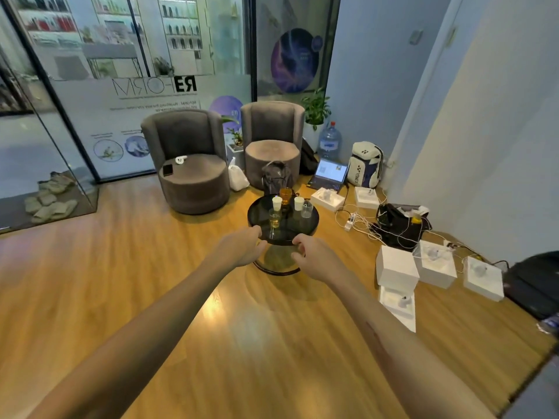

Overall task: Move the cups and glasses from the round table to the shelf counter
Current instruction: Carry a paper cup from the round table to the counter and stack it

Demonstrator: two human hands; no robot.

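Both forearms are extended toward the round table (311, 220). At its near rim, the left hand (242, 247) and the right hand (314, 258) are seen with loosely curled fingers; nothing is held. On the table, two white cups (277, 203) (299, 203), an amber glass (285, 194), a clear glass (307, 210) and a glass of pale liquid (274, 220) are placed. Behind the table, two grey armchairs (190, 158) are positioned.

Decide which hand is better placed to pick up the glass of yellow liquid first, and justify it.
Probably left. The left hand sits at the round table rim just beside the glass of yellow liquid; the right hand is farther.
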